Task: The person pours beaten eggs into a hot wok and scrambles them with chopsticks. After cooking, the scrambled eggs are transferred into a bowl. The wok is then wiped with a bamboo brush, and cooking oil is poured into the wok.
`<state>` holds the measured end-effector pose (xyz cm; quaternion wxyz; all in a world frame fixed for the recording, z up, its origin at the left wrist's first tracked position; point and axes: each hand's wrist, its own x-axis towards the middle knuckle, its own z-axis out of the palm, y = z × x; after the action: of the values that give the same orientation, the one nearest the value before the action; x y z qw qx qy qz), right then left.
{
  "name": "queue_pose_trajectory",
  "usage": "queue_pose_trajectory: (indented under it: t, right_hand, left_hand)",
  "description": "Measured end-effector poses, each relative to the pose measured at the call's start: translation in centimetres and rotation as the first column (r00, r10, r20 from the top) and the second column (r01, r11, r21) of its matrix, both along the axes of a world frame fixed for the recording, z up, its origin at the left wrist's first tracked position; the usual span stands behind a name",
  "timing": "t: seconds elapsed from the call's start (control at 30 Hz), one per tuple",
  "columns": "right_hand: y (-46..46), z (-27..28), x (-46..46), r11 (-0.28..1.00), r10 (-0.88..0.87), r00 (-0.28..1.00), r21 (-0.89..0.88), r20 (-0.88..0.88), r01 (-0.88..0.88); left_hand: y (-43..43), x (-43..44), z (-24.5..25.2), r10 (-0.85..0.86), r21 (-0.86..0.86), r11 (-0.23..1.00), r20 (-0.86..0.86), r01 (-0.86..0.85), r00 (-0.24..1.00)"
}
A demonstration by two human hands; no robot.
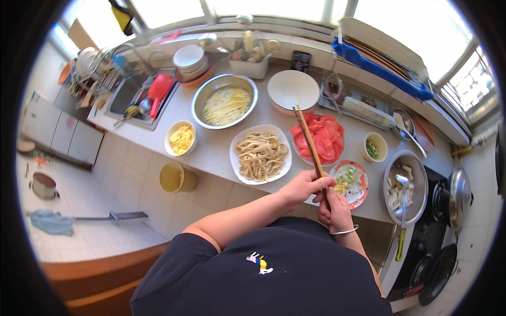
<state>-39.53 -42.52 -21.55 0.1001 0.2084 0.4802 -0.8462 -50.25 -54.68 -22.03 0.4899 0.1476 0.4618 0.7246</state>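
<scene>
My left hand (306, 187) and my right hand (334, 209) meet in front of my body, both closed on a pair of long wooden chopsticks (310, 144) whose tips point away from me. Beyond the hands lies a plate of sliced tomatoes (319, 138). An orange-rimmed plate (365, 185) with chopped scallion and pale yellow bits is just beside my right hand. To the left stands a white dish (234, 166) of wide noodles. A white bowl (292, 93) sits behind the tomatoes.
A steel basin (195, 104) holds yellow shreds in water; a small bowl of scrambled egg (182, 139) stands nearby. At right are a cup of chopped greens (372, 148), a steel bowl (425, 189) with a spoon, and a gas stove (423, 233). A sink (122, 96) holds a red scoop (161, 89).
</scene>
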Motion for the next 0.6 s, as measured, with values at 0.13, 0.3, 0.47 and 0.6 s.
queue_pose_trajectory:
  t: [0.13,0.3,0.47,0.6]
  right_hand:
    - [-0.9,-0.2,-1.0,0.983,0.146,0.989,0.119,-0.012,-0.143]
    - [-1.6,-0.9,-1.5,0.956,0.178,0.983,0.246,-0.053,-0.16]
    - [-1.0,-2.5,-0.9,0.954,0.143,0.99,0.269,-0.013,-0.134]
    - [-1.4,-3.0,-0.9,0.95,0.122,0.992,0.288,0.003,-0.118]
  left_hand:
    - [-2.2,-1.0,0.3,0.269,0.075,0.96,0.009,-0.269,0.963]
    - [-12.8,-8.2,-0.5,0.772,-0.055,0.627,-0.094,-0.777,0.629]
    - [-26.4,-12.5,-6.2,0.702,-0.377,0.114,-0.624,-0.919,0.343]
    - [-31.5,-13.4,-9.8,0.234,-0.464,-0.125,-0.873,-0.877,0.428]
